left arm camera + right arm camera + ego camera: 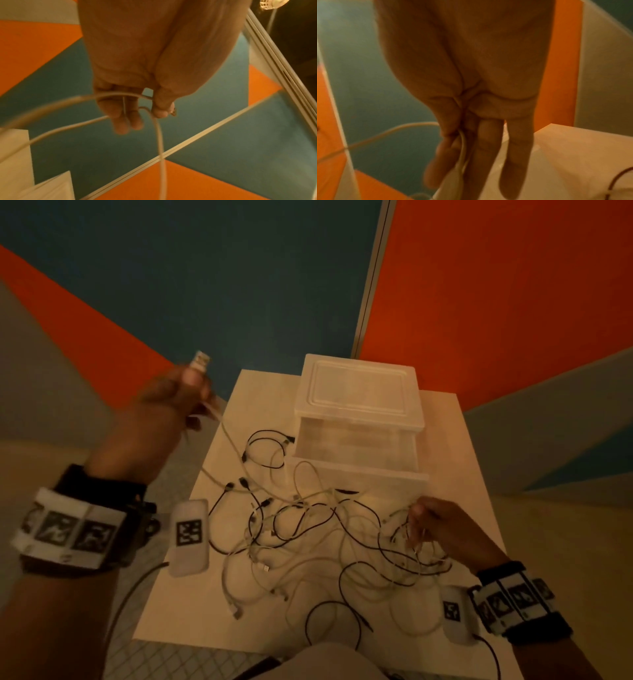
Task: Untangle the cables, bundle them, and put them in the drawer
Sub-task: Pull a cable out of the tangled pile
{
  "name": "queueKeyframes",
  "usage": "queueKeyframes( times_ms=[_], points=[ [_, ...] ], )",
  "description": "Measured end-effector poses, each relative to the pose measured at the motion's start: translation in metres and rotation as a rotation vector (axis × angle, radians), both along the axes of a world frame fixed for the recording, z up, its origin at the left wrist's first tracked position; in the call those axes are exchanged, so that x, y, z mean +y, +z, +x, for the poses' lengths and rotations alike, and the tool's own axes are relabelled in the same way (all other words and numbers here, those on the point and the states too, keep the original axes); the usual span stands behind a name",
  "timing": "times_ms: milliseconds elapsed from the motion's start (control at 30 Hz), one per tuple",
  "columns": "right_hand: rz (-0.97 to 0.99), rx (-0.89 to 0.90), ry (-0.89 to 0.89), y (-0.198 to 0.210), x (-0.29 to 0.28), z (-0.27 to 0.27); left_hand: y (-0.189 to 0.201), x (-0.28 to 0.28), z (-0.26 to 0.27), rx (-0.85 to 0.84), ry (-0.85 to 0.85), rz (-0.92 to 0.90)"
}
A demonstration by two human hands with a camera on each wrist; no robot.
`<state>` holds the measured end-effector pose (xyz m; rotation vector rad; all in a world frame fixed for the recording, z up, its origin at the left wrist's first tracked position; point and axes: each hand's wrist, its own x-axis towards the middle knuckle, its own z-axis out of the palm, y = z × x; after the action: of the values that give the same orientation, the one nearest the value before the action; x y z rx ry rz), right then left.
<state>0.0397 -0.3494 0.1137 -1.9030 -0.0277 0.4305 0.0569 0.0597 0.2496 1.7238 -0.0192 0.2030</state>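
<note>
Left hand: the left hand is raised above the far-left edge of the counter, fingers curled round a white cable, thumb pressing it near its plug.
Plug: the white cable's USB plug sticks up past the thumb, metal end pointing up and away.
Left wrist view: the left hand's fingers fold over loops of the white cable, and the thumb clamps one strand.
White cable's run: from the raised hand it slopes down to the right into the heap on the counter.
Right hand: the right hand is low at the right side of the heap, thumb and forefinger pinching a few thin strands, black and white among them.
Right wrist view: a pale strand passes between thumb and forefinger; the other fingers hang straight, close together.
Cables: the tangled cables, black and white mixed, sprawl over the middle and near part of the counter, crossing one another, none bundled.
Drawer: a clear plastic drawer unit stands at the far side of the counter; its drawer is pulled out towards the heap, and I cannot tell what lies inside.
Wrists: both carry bands with black-and-white markers.
Surroundings: orange, teal and grey panels behind.
</note>
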Motion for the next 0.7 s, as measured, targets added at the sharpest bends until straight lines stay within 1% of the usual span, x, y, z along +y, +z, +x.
queueKeyframes(
  times_ms=[67,100,167,200,233,300,333,400,433,467,533,600,633,700],
  points=[
    [-0.142,0.015,0.087,-0.017,-0.005,-0.005,-0.002,-0.012,-0.004,-0.046,-0.034,0.121],
    [-0.197,-0.002,0.093,-0.024,-0.008,-0.007,0.001,-0.014,-0.007,-0.062,-0.027,0.162],
    [-0.314,-0.061,0.046,-0.033,-0.01,-0.006,0.006,-0.016,0.001,-0.072,-0.008,0.165],
    [-0.379,-0.091,0.019,-0.032,-0.007,-0.006,0.01,-0.021,0.002,-0.089,-0.03,0.117],
    [-0.429,-0.116,-0.005,-0.028,0.001,-0.006,0.015,-0.025,0.002,-0.09,-0.084,0.022],
    [-0.465,-0.145,-0.025,-0.015,0.02,-0.004,0.019,-0.035,0.004,-0.061,-0.183,-0.221],
    [-0.412,-0.197,-0.031,-0.004,0.033,-0.003,0.022,-0.039,0.006,-0.055,-0.223,-0.319],
    [-0.26,-0.37,0.003,0.029,0.066,-0.002,0.024,-0.05,0.009,-0.047,-0.313,-0.47],
    [-0.181,-0.442,0.052,0.047,0.084,-0.002,0.024,-0.055,0.01,-0.046,-0.361,-0.524],
    [-0.106,-0.478,0.131,0.066,0.101,-0.003,0.022,-0.061,0.011,-0.045,-0.399,-0.572],
    [0.019,-0.432,0.314,0.092,0.134,-0.003,0.02,-0.072,0.013,-0.023,-0.457,-0.645],
    [0.139,-0.302,0.468,0.097,0.158,-0.002,0.016,-0.079,0.014,0.004,-0.47,-0.682],
    [0.202,-0.232,0.508,0.091,0.164,-0.002,0.014,-0.079,0.014,0.015,-0.46,-0.691],
    [0.287,-0.135,0.498,0.07,0.165,-0.004,0.008,-0.073,0.012,0.022,-0.392,-0.719]
  ],
)
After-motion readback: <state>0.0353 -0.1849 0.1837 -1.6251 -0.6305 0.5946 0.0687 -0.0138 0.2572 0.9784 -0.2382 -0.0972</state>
